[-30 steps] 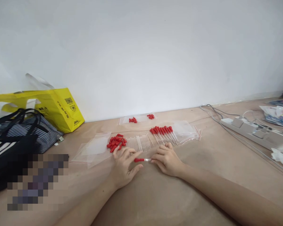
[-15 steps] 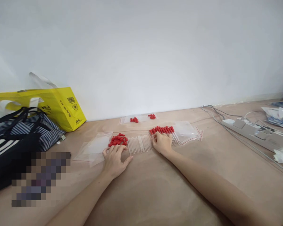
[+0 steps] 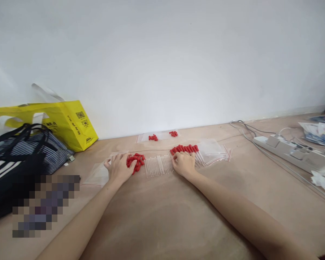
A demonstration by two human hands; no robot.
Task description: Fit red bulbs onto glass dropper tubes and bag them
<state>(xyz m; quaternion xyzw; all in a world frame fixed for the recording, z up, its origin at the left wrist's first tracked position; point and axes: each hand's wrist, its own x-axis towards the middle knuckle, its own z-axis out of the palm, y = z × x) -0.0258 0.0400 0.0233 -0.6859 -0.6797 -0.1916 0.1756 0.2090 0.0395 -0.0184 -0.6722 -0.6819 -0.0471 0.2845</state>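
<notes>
My left hand (image 3: 119, 168) is open, its fingers spread over a clear zip bag (image 3: 96, 174) and its thumb by a pile of loose red rubber bulbs (image 3: 137, 162). Slim clear dropper tubes (image 3: 159, 166) lie side by side between my hands. At their right end my right hand (image 3: 184, 164) is closed, fingers curled down; what they pinch, if anything, is hidden. Just beyond it rests a row of droppers with red bulbs (image 3: 188, 148) fitted on their tubes. Another clear zip bag (image 3: 212, 151) lies to the right of that row.
At the back, a flat bag (image 3: 143, 137) holds more red bulbs and tubes. A yellow bag (image 3: 78, 126) and a striped dark bag (image 3: 56, 148) stand left. To the right are a power strip (image 3: 292, 151) with cables and some packets (image 3: 318, 133). A wall rises behind.
My left hand has moved left, from in front of the red bulbs to over the zip bag, uncovering more of the pile. My right hand stays by the dropper row.
</notes>
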